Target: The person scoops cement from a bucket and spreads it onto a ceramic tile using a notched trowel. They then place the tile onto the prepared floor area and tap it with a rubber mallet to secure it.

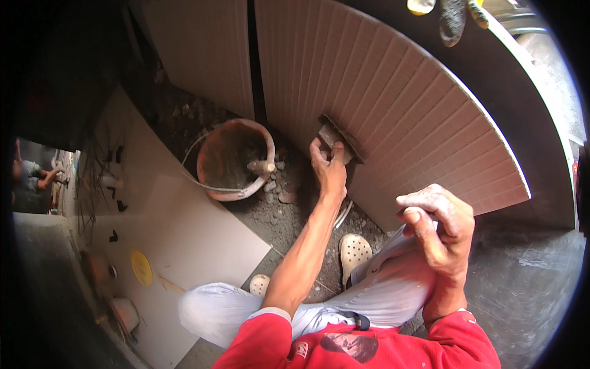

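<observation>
My left hand [330,167] reaches forward, its fingers and thumb closed around a mortar-stained block with a thin flat plate [342,139], like a small hand float. The plate lies against the ribbed face of a large leaning tile [375,92], near its lower edge. My right hand [439,227] is raised above my right knee, fingers loosely bent and dusty, with nothing visible in it. Left of my left hand stands a bucket [235,161], orange inside with a pale rim. A rounded tool handle [262,166] rests at the bucket's rim.
A second tile [203,55] leans beyond a dark gap. A smooth pale slab [203,227] lies at the left, bearing black clips and a yellow disc [141,268]. Grey rubble [275,195] covers the ground by the bucket. Gloves [453,21] hang at the top right.
</observation>
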Tool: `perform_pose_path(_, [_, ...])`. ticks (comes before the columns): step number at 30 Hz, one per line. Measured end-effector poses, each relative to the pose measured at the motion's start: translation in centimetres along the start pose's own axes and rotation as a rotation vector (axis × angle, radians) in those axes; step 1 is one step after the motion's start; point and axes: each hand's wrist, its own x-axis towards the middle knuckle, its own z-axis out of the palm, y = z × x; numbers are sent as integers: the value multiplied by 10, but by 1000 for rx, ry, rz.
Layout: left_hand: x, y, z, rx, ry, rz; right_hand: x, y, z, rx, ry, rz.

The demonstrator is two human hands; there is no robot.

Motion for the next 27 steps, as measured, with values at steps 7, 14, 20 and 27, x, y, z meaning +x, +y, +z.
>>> perform_pose_path(7, [-17, 61, 48, 355, -13, 208, 1, -3, -2, 113, -8, -72])
perform_pose_path(14, [-43, 80, 84, 448, -134, 433, -6, -8, -6, 105, 21, -35])
perform_pose_path(20, [-60, 78, 95, 464, -136, 445, -11, -7, -14, 115, 21, -97])
perform_pose_path(27, [-88, 77, 101, 386, -345, 639, -15, -9, -10, 108, 66, -76])
